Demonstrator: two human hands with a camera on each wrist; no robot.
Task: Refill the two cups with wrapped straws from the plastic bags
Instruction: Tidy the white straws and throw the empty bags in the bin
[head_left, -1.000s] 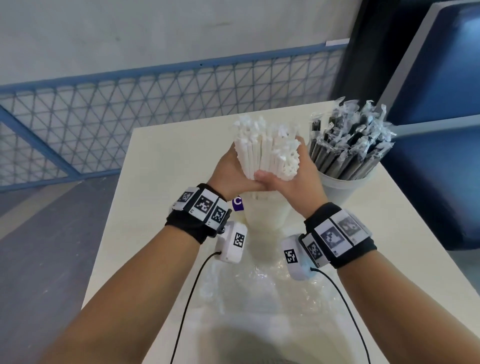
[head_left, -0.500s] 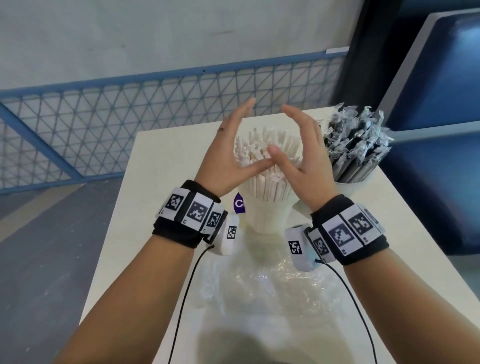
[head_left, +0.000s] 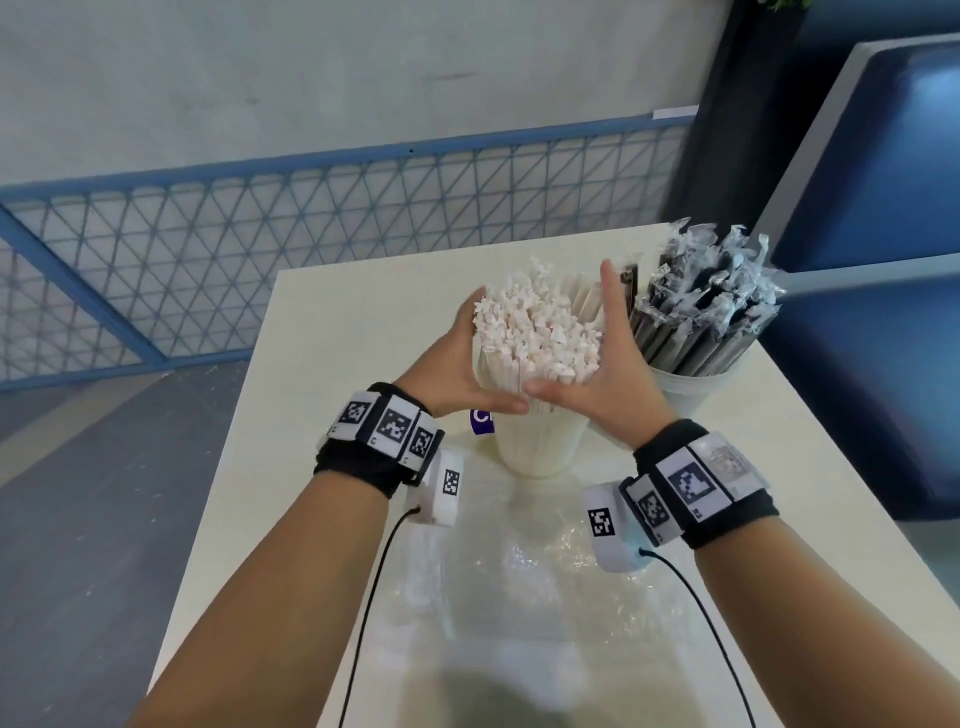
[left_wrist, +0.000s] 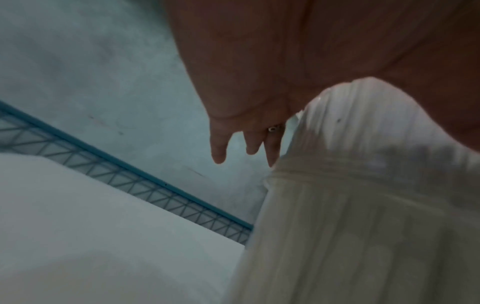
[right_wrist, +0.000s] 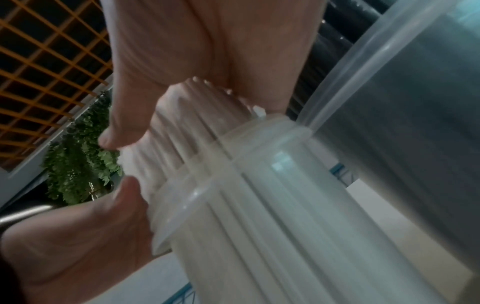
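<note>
White paper-wrapped straws (head_left: 540, 327) stand packed in a white cup (head_left: 535, 447) at the table's middle. My left hand (head_left: 447, 358) presses the bundle's left side and my right hand (head_left: 613, 364) its right side, fingers straight, thumbs meeting in front just above the rim. The left wrist view shows my left hand (left_wrist: 246, 102) lying straight along the straws (left_wrist: 350, 123). In the right wrist view, my right hand (right_wrist: 182, 51) lies flat against the straws (right_wrist: 194, 123) over the cup (right_wrist: 259, 205). A second cup (head_left: 696, 395) to the right holds black straws in clear wrappers (head_left: 711, 301).
An empty clear plastic bag (head_left: 519, 571) lies flat on the cream table (head_left: 322, 415) between my forearms. A small purple label (head_left: 480, 418) shows left of the white cup. A blue mesh railing (head_left: 260, 234) runs behind the table; a blue seat (head_left: 883, 312) stands to its right.
Half a second ago both hands were lifted open above the white straws. They have come back down and now press the bundle from both sides.
</note>
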